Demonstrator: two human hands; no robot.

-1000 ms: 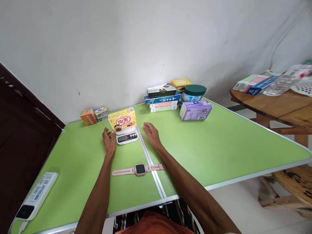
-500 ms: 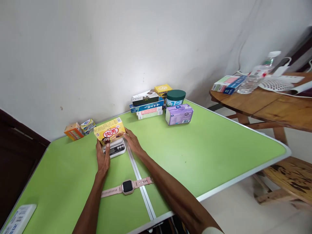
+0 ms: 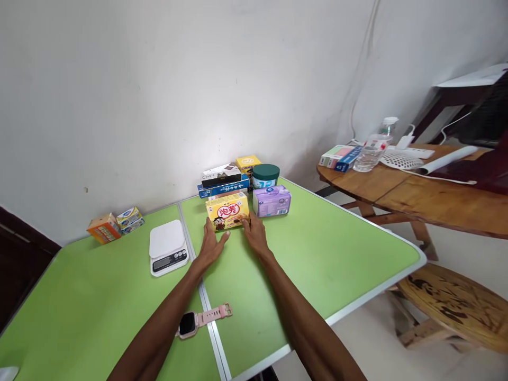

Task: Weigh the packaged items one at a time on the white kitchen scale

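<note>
A yellow cream puff box stands in front of the stacked boxes, between my two hands. My left hand has its fingers along the box's left end, with the thumb spread out in front. At the right end, my right hand grips the box, its thumb on the front face. To the left lies a white digital kitchen scale with a bare platform. A pink-strapped smartwatch is on the table nearer me, partly covered by my left forearm.
Behind the cream puff box are a black-and-white box, a blue box, a yellow box and a green-lidded tub. A purple tissue pack stands to the right. An orange box and small boxes sit at the back left.
Both hands have carried the cream puff box from the scale rightward to the stacked boxes. The scale is now uncovered. The camera view has also shifted.
</note>
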